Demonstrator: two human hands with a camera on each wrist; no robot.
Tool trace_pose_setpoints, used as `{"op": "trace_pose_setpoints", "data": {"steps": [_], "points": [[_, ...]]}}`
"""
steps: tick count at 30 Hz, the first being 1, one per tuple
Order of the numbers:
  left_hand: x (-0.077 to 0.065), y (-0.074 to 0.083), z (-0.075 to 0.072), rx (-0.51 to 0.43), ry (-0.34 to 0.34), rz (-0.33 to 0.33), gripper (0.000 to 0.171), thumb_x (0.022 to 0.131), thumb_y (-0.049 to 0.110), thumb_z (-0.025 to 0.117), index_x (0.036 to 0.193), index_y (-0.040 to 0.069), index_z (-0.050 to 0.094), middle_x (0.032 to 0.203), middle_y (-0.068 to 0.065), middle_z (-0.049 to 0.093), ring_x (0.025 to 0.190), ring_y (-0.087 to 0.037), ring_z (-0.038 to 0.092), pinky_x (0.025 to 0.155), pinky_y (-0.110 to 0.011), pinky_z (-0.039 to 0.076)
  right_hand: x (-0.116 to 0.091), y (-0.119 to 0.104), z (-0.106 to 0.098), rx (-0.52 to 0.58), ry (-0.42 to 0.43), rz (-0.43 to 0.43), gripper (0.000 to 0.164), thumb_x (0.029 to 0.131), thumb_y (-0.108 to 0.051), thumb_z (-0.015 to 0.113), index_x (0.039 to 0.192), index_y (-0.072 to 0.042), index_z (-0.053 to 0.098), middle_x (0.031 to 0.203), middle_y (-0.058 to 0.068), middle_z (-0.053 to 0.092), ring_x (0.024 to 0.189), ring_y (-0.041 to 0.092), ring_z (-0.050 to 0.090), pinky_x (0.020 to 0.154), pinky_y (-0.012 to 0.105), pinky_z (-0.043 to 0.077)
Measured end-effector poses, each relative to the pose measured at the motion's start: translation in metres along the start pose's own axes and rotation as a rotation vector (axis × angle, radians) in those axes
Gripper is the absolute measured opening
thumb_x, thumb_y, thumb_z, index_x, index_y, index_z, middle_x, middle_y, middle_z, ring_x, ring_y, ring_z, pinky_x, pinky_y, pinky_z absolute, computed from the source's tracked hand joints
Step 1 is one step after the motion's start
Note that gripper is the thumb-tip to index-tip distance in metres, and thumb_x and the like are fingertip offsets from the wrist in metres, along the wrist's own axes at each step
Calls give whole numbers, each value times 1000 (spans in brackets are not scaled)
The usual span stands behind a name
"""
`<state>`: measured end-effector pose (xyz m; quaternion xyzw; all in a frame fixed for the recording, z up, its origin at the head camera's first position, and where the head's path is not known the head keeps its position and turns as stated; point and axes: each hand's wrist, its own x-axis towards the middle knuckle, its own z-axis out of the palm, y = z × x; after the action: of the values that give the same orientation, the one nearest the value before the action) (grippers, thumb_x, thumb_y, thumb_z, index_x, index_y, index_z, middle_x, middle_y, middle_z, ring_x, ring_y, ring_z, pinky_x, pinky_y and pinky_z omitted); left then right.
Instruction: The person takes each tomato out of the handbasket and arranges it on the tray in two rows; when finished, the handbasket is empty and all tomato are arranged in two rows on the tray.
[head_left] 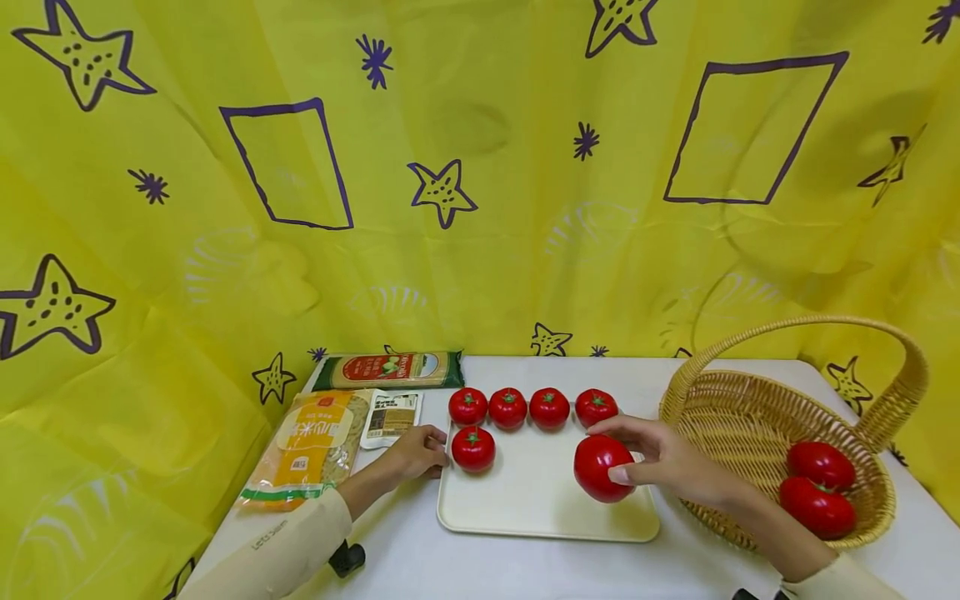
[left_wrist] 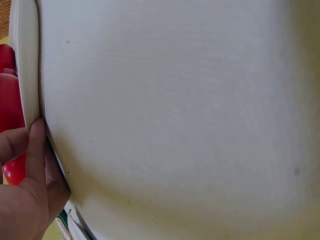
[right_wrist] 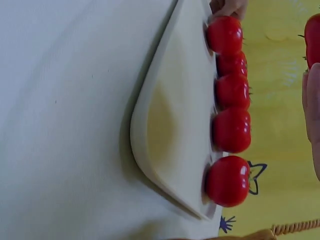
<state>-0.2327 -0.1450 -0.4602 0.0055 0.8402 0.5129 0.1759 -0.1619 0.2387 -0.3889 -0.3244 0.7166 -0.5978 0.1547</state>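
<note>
1. Tomato [head_left: 603, 468] in hand: seen from the head, a person's right hand [head_left: 663, 458] grasps the fruit between thumb and fingers above the right part of a pale tray [head_left: 547, 504]. Five placed tomatoes [head_left: 473, 450] stand there, four along the far edge and one before the row's left end. Two basket tomatoes [head_left: 817, 508] lie in a wicker basket [head_left: 735, 433] at right. The step in hand appears to be setting another tomato on the tray.

2. Left wrist view: the left hand [left_wrist: 30, 185] bends its fingers at the tray's rim and seems to pinch it, probably to steady it; red fruit shows beyond.

3. Right wrist view: the grasped tomato, cut off by the picture's edge, is apart from the tray, whose near side lies bare. The next move likely calls for lowering it upright, clear of its neighbours, then loosening the fingers.
</note>
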Motion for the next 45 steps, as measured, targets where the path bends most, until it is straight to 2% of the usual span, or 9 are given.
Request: {"op": "trace_pose_setpoints", "data": {"steps": [7,12,15,18,24,30,32,38,45], "points": [[1,0,0,-4,-14,4,30,84,-5,67,113,-7,58,86,-9,57,67,-15,58,64,-28,62,11,3,13,21,62,41,38,97,-3,56,134,-9,56,125,12,61,109,19,64,82,39,63],[2,-1,-1,2,-16,2,31,85,-5,67,114,-8,58,86,-9,57,66,-15,58,64,-28,62,19,6,21,99,54,60,41,96,-4,57,134,-18,57,127,12,57,103,22,68,80,41,64],[2,-1,-2,5,-14,9,31,84,-5,67,114,-8,58,86,-9,57,66,-14,58,64,-28,62,24,9,25,126,49,51,44,96,-2,58,136,-19,56,130,12,53,102,25,69,76,44,64],[3,-1,-2,3,-14,13,31,84,-5,67,114,-8,58,86,-9,57,66,-14,57,64,-27,62,27,11,27,140,46,62,46,95,-3,59,139,-16,53,133,16,50,102,27,69,74,45,64],[1,0,-2,0,-13,10,31,84,-6,67,113,-8,58,85,-8,57,65,-14,57,63,-28,62,32,16,31,139,63,132,57,94,-8,66,145,-7,43,136,23,48,110,30,62,81,41,63],[2,-1,-1,-8,-10,10,32,83,-6,67,113,-8,58,85,-8,57,64,-14,57,63,-27,61,36,22,31,100,76,150,63,90,-12,70,144,6,42,127,17,62,110,24,62,85,36,62],[2,-1,-1,-9,-8,10,32,83,-6,67,114,-9,58,85,-8,56,64,-14,57,63,-26,61,38,24,31,108,60,141,59,90,-12,70,141,6,45,123,15,64,108,24,64,84,37,62],[1,0,-1,-6,-8,5,31,83,-5,67,113,-8,59,84,-9,57,65,-15,57,63,-28,62,41,25,33,150,6,157,54,93,-11,68,140,-3,43,125,17,61,104,32,64,73,45,64],[1,0,-1,-8,-8,6,30,84,-6,66,113,-8,58,85,-9,57,65,-15,58,64,-28,62,44,24,37,141,33,175,57,93,-10,67,142,-6,38,126,20,60,104,32,64,74,47,63]]}}
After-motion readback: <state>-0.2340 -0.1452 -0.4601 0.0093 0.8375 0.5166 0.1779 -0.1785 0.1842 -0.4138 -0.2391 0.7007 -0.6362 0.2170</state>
